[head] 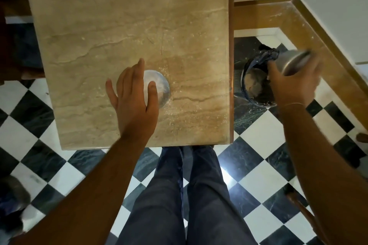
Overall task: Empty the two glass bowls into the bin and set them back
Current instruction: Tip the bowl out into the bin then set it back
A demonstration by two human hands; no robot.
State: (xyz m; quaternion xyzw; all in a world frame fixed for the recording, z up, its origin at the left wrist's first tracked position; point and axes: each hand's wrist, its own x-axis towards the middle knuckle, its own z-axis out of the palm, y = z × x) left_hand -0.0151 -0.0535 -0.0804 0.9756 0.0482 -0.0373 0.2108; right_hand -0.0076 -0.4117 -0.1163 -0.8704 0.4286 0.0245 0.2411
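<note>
One glass bowl (160, 87) stands on the marble table (127, 26) near its front right part. My left hand (133, 93) hovers just over its left side with fingers spread, holding nothing. My right hand (292, 83) is out past the table's right edge, above the bin (255, 83) on the floor. It grips the second glass bowl (294, 60), which is tipped on its side over the bin and blurred by motion. The bin has a dark liner and brownish waste inside.
White grains are scattered on the table around the standing bowl. The floor is black and white checkered tile. My legs (185, 195) stand at the table's front edge. A wooden skirting runs along the wall behind the bin.
</note>
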